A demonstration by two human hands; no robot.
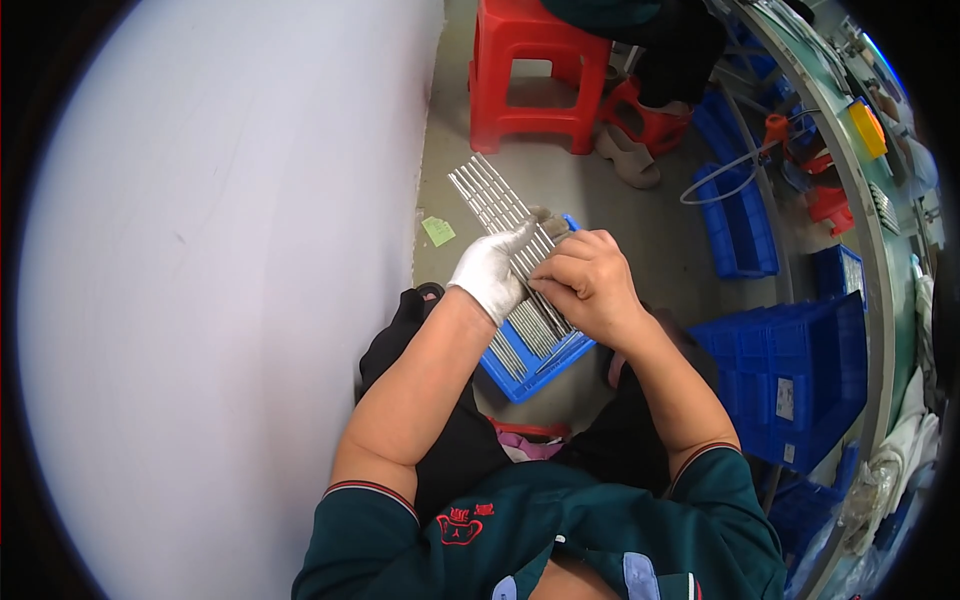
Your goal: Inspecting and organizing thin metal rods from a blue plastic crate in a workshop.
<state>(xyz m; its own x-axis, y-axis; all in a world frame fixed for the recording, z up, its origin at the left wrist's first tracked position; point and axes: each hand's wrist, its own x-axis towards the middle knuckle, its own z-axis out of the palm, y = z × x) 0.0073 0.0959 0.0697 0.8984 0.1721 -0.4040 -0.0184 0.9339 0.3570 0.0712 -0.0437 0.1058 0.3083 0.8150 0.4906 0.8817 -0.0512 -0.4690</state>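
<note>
My left hand [492, 272], in a white glove with greyed fingertips, is wrapped round a row of thin metal rods [487, 193] lying side by side. The rods slant from the upper left down toward my right hand. Bare and with its fingers pinched together, my right hand [590, 280] is at the lower part of these rods; what sits between its fingertips is hidden. Below both hands is a blue plastic tray [517, 392] with more metal rods [530, 330] lying in it.
A white wall [230, 250] rises on the left, with a green paper slip [438, 231] on the floor beside it. Ahead are a red stool [535, 80], a beige clog [630, 160] and a seated person. To the right stand blue bins [780, 370] beside a long workbench [880, 330].
</note>
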